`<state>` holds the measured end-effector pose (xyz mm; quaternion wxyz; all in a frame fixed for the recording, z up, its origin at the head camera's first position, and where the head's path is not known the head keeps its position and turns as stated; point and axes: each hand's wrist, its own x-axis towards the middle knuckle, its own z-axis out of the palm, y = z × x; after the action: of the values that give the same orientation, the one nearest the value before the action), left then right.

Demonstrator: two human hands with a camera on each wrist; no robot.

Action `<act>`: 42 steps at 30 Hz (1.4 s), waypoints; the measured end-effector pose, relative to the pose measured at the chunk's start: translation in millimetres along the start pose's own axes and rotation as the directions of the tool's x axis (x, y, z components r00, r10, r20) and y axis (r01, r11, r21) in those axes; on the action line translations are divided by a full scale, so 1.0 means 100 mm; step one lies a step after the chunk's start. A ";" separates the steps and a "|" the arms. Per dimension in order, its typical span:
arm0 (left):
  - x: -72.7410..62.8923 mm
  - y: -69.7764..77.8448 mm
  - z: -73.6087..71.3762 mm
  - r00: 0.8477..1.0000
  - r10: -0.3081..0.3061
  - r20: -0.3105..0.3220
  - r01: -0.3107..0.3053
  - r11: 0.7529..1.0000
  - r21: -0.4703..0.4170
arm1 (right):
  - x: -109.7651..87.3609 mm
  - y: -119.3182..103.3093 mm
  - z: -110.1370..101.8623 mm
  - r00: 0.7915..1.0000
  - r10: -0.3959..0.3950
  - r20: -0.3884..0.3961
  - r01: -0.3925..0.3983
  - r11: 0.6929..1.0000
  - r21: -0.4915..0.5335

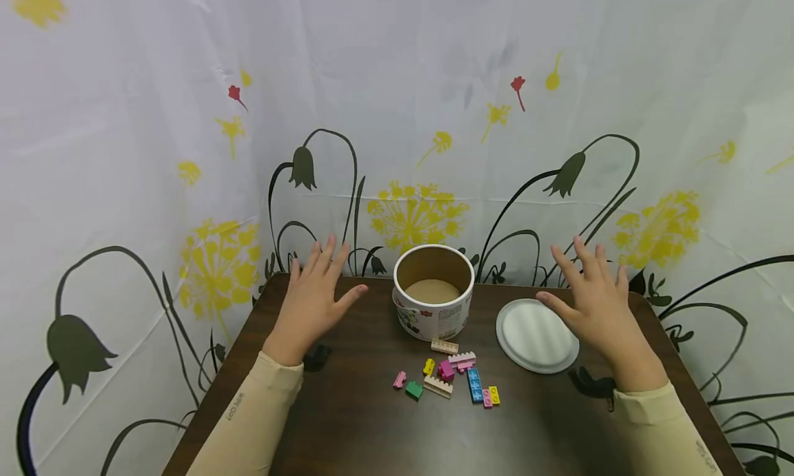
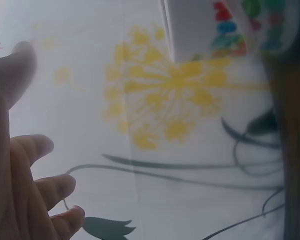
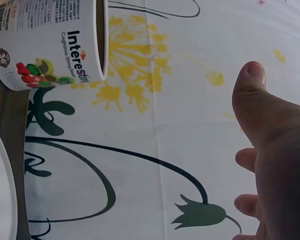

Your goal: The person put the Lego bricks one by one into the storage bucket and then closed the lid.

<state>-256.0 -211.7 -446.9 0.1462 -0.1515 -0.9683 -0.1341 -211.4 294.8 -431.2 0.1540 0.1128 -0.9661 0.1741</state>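
Observation:
My left hand (image 1: 315, 304) is raised over the left part of the table, fingers spread, holding nothing. On the other side my right hand (image 1: 594, 307) hovers by the white lid (image 1: 538, 335), its fingers also apart and empty. Between the hands stands a round cardboard tub (image 1: 433, 293), uncovered, with no contents visible inside. In front of it lie several toy bricks: a blue brick (image 1: 475, 385), a green brick (image 1: 414, 390), a cream brick (image 1: 438, 386), a tan brick (image 1: 444, 346), plus pink and yellow ones. The right wrist view shows printed text on the tub (image 3: 45, 45).
The dark brown table (image 1: 372, 441) meets a white curtain (image 1: 422, 83) with flower prints along its back edge. Dark straps sit at both wrists, with a black piece (image 1: 592, 384) beneath the right one.

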 end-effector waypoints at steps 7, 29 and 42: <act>-0.03 0.07 0.09 1.000 -0.007 -0.009 0.006 0.993 -0.119 | -0.14 -0.08 0.20 0.999 -0.040 -0.025 0.042 0.997 0.071; -0.08 0.24 0.61 0.994 -0.028 0.102 0.068 0.906 -0.418 | -0.65 -0.27 1.33 0.991 -0.126 -0.047 0.135 0.924 0.357; 0.08 0.31 0.90 0.988 -0.052 0.147 0.124 0.835 -0.537 | -0.92 -0.32 1.75 0.977 -0.205 -0.051 0.205 0.858 0.470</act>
<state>-274.9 -154.2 -520.8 0.0293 -0.1503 -0.9036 -0.4002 -162.5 215.7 -608.8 0.1388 0.2491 -0.8768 0.3871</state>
